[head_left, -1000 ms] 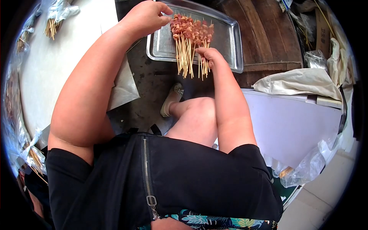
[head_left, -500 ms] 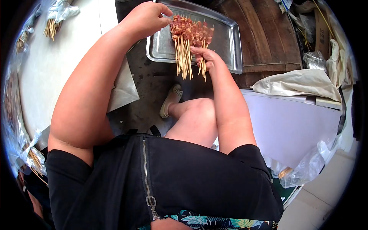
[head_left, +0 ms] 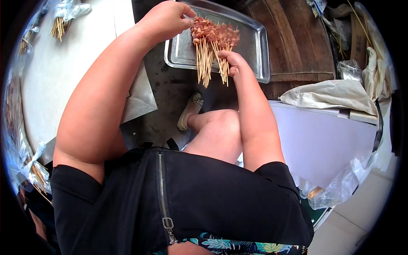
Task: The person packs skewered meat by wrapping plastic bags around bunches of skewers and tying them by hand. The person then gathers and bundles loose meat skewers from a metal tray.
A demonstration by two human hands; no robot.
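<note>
Many meat skewers (head_left: pixel 215 36) lie side by side on a shiny metal tray (head_left: pixel 250 55), their small reddish chunks at the far end and bare wooden sticks towards me. My left hand (head_left: pixel 172 20) is at the left edge of the meat, index finger and thumb bent together against the end chunks; the exact contact is partly hidden. Around the sticks of the right-hand bunch, below the meat, my right hand (head_left: pixel 233 60) is closed. A few sticks lean at a slant between the two bunches. The stick ends overhang the tray's near rim.
A white tabletop (head_left: pixel 76 63) on the left carries plastic-wrapped bundles of sticks (head_left: pixel 59 27). Dark wooden boards (head_left: pixel 297 38) are right of the tray. Nearer me on the right are a pale panel (head_left: pixel 318 140), a cream cloth (head_left: pixel 331 95) and a clear plastic bag (head_left: pixel 340 187).
My left hand has shifted slightly right, fingertips now against the meat. The right-hand bunch sits closer to the left one, with several of its sticks now slanted. My right hand has moved slightly right.
</note>
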